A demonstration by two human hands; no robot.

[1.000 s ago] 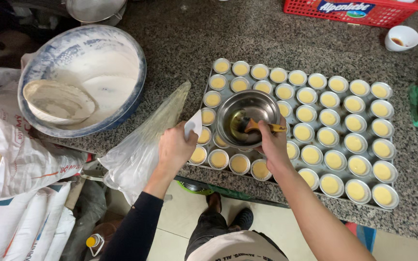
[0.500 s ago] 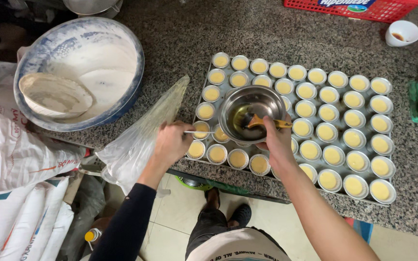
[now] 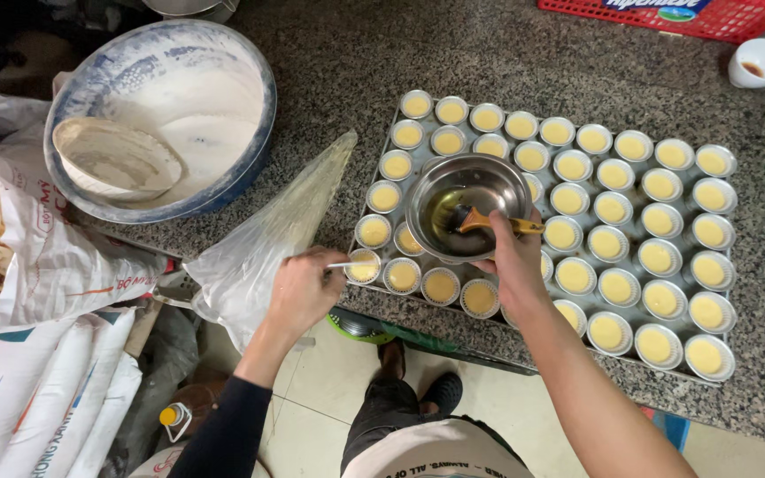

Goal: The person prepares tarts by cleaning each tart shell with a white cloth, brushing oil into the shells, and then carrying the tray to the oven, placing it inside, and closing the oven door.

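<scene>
The grey speckled stone counter (image 3: 418,62) carries a flat metal tray (image 3: 374,190) full of small round filled cups (image 3: 617,288). A round steel bowl (image 3: 468,205) sits on the cups at the left part of the tray, and a yellow-handled brush (image 3: 489,223) lies in it. To the left of the tray lies a clear plastic bag (image 3: 267,243), and further left stands a large white-and-blue basin (image 3: 161,115) with a small white dish (image 3: 117,159) in it. Behind the tray, at the far right, are a red plastic basket (image 3: 675,16) and a small white cup (image 3: 761,62).
</scene>
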